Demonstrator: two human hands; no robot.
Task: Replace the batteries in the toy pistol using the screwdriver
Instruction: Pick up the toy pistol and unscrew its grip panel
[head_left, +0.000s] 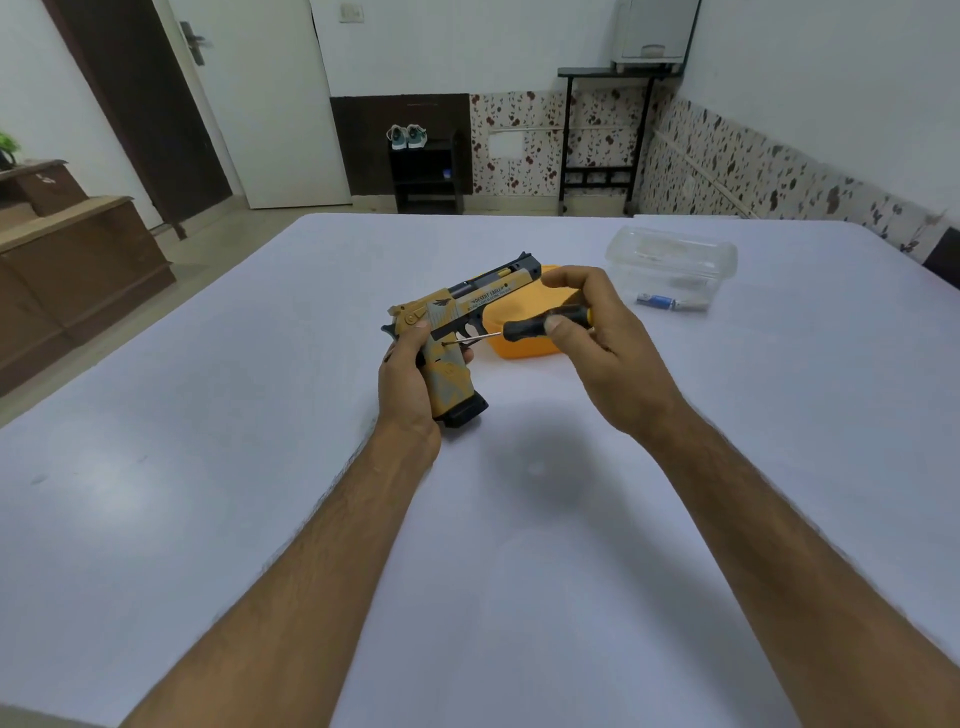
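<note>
Head view: left hand (410, 384) grips toy pistol (457, 322) at centre; right hand (587, 332) fingers pinch screwdriver (540, 325), tip at grip screw. Batteries (670, 301) wait at two o'clock on counter (260, 415). Cover apparently unopened; swap remains.

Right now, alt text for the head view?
Left hand grips a yellow toy pistol above a white table while the right hand holds a screwdriver, tip at the grip. Batteries lie beside a clear container.
</note>
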